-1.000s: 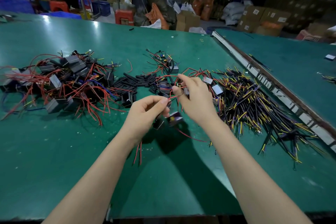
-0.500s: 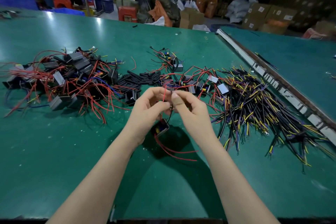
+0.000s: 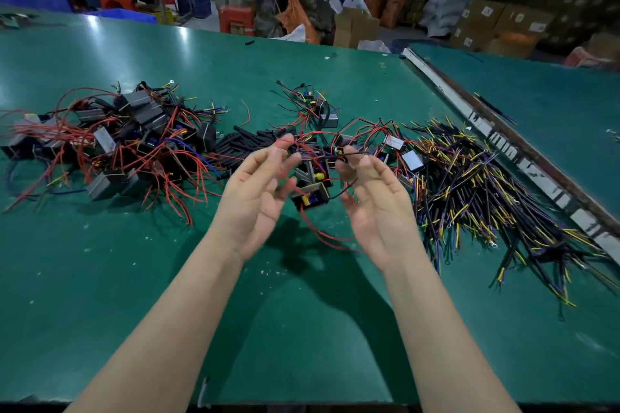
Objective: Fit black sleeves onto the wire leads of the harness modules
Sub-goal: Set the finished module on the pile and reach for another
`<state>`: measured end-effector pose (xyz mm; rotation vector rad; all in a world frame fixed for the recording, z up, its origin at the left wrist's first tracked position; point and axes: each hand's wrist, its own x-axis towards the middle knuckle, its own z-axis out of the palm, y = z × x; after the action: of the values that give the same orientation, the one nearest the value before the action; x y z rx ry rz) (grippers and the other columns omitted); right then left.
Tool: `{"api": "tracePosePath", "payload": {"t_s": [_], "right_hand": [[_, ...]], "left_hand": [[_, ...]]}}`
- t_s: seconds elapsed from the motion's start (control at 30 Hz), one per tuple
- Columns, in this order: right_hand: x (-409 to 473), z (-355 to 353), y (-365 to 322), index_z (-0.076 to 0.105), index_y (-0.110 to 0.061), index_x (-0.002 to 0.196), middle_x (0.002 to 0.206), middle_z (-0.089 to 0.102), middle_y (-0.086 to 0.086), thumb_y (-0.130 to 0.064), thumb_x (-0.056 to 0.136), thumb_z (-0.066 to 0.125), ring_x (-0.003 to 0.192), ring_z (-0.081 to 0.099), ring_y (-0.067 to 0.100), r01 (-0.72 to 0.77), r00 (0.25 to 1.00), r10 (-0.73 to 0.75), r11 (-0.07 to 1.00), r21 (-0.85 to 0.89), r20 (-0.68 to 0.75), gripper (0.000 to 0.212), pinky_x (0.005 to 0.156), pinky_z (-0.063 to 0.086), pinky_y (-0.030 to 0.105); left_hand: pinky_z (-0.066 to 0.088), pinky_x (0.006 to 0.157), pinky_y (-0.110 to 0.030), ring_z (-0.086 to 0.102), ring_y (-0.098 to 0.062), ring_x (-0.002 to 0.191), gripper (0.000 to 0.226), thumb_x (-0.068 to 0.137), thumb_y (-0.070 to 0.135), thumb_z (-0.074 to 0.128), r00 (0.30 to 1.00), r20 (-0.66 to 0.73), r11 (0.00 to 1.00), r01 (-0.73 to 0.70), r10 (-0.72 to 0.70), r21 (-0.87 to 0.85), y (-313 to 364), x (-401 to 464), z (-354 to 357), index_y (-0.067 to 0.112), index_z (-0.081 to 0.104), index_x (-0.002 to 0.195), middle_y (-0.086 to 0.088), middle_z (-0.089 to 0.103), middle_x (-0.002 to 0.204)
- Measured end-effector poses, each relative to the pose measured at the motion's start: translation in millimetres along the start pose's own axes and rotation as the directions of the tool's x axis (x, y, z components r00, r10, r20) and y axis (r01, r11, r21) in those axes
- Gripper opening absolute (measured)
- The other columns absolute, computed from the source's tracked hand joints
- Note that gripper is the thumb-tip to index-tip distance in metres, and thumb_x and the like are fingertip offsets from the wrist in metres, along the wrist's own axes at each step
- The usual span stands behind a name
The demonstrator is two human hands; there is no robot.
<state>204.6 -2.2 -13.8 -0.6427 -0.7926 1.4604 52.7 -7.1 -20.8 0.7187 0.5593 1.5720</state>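
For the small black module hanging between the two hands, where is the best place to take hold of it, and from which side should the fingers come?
Grip the black module by its two short outer walls, coming from below and the near side. Its open face with the yellow part is turned toward the camera, and the red leads leave it above and underneath, so a pinch across the side walls probably avoids both. The left hand is nearest.

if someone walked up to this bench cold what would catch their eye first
Probably the two raised hands at centre: the left hand pinches a red wire lead, the right hand a thin black sleeve, with a small module hanging between them. Next, the tangled pile of red-wired modules on the left of the green table, and the fan of black and yellow wires on the right.
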Motion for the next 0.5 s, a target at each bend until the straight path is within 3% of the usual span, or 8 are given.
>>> {"api": "tracePosePath", "payload": {"t_s": [0.1,0.23,0.4,0.5], "right_hand": [[-0.1,-3.0,-4.3,0.06,-0.019,0.096,0.098,0.073,-0.006,-0.025,0.081,0.057,0.092,0.069,0.01,-0.082,0.996,0.069,0.963,0.258,0.058,0.016,0.069,0.053,0.019],[-0.9,-3.0,-6.6,0.076,-0.021,0.068,0.099,0.073,-0.008,-0.029,0.088,0.05,0.101,0.066,0.008,-0.132,0.991,0.112,0.934,0.332,0.08,0.034,0.085,0.046,0.021],[-0.5,-4.2,-5.9,0.075,-0.023,0.065,0.105,0.073,-0.006,-0.03,0.088,0.052,0.106,0.066,0.012,-0.13,0.992,0.12,0.93,0.345,0.05,0.033,0.085,0.05,0.026],[-0.2,-5.2,-6.0,0.077,-0.022,0.07,0.107,0.072,-0.007,-0.03,0.092,0.049,0.106,0.066,0.009,-0.123,0.992,0.114,0.939,0.323,0.046,0.037,0.088,0.049,0.025]], "left_hand": [[0.051,0.069,-0.018,0.067,-0.004,0.091,0.012,0.076,0.03,0.06,0.993,0.023,0.969,0.117,-0.114,-0.218,5.3,-1.6,-2.7,0.024,0.066,0.084,0.012,0.071,0.096],[0.049,0.079,-0.02,0.06,-0.008,0.111,0.018,0.08,0.03,0.058,0.982,0.07,0.922,0.189,-0.176,-0.339,7.6,-3.4,-1.5,0.025,0.071,0.069,0.008,0.066,0.117],[0.053,0.072,-0.018,0.066,-0.004,0.099,0.009,0.069,0.032,0.068,0.97,0.154,0.947,0.22,-0.188,-0.232,8.0,-5.3,0.3,0.024,0.073,0.069,0.011,0.07,0.107],[0.052,0.073,-0.018,0.065,-0.004,0.1,0.009,0.075,0.032,0.064,0.975,0.135,0.968,0.196,-0.176,-0.154,5.0,-3.9,-1.1,0.024,0.066,0.079,0.012,0.07,0.108]]}}
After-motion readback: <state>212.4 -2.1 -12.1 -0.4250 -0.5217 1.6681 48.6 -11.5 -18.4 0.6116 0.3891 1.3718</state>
